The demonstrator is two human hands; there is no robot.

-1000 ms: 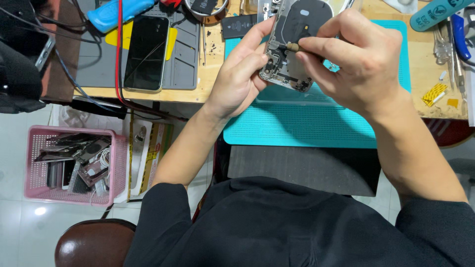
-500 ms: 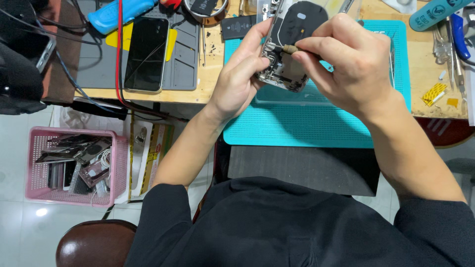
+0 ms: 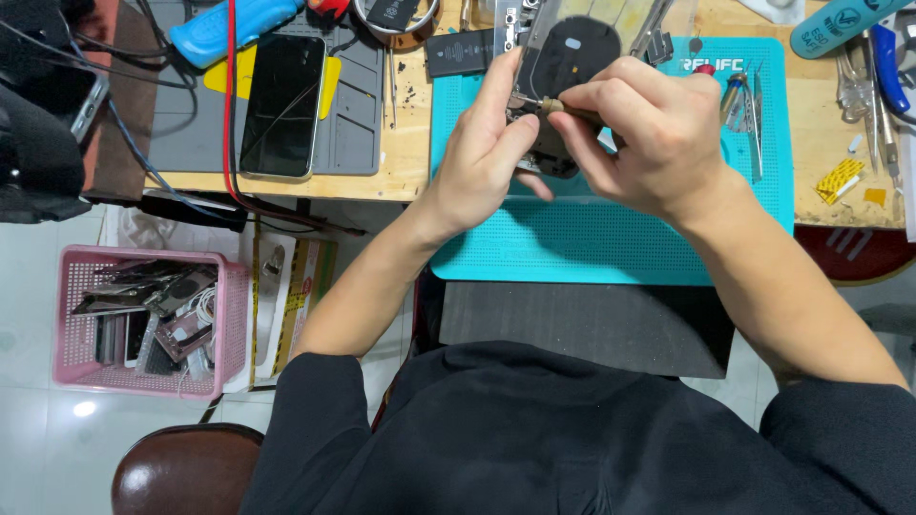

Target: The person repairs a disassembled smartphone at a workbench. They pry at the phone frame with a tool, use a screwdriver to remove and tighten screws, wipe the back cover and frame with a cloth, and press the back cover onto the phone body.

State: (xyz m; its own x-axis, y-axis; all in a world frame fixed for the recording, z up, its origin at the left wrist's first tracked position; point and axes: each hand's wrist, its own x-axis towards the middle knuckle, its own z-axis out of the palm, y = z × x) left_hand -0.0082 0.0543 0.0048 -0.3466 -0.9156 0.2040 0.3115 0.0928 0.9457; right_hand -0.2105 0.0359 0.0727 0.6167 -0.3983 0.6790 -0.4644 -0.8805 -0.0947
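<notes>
A matt teal rubbery mat (image 3: 611, 238) with a fine dotted texture is laid at the near edge of the bare wooden bench (image 3: 840, 124). Over it, an opened phone body (image 3: 563, 57) of bright metal with a matt black plate is gripped by the left hand (image 3: 487, 157). A brass-coloured metal screwdriver tip (image 3: 551, 107) is pinched in the right hand (image 3: 658, 143). A glossy black glass phone (image 3: 283, 105) is seen on a matt grey mat (image 3: 358, 124). A pink plastic lattice basket (image 3: 67, 315) is seen on glossy floor tiles (image 3: 38, 448).

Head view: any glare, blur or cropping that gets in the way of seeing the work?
Head view: even light and sharp focus; a glare spot on the floor tiles and a sheen on the dark phone. The left hand and right hand hide most of the opened device, whose upper end the frame's top edge crops.
</notes>
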